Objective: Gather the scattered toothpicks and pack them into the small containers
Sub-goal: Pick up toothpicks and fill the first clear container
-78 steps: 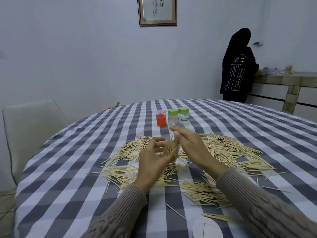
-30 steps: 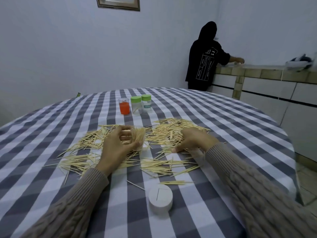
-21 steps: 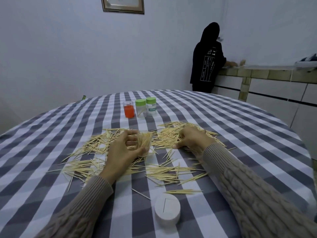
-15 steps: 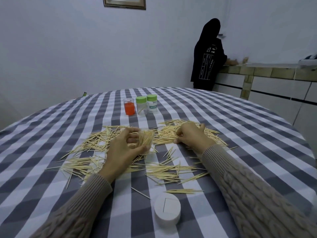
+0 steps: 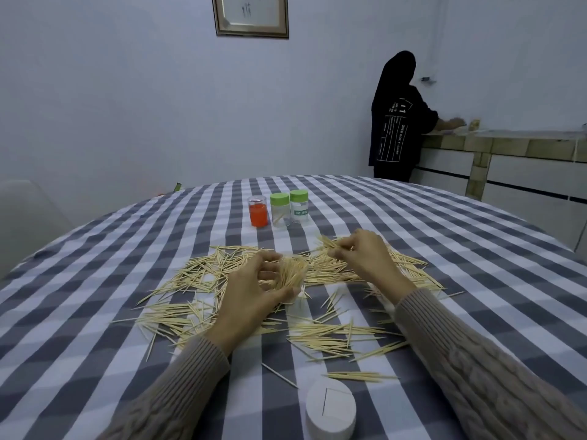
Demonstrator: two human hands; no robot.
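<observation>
The left hand (image 5: 254,289) grips an upright bundle of toothpicks (image 5: 290,273), tips fanning up and away; the right hand (image 5: 362,254), just beside it and a little farther out, pinches a few more off the scattered pile (image 5: 336,336) (whatever container sits under that bundle stays hidden behind the fingers)

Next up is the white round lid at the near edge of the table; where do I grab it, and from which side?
Judging by its pose, take the white lid by its curved side wall, thumb and fingers on opposite sides, coming straight down from above. It lies flat on the checked tablecloth, a low round puck, with bare cloth around it; the nearest toothpicks lie just beyond.
</observation>
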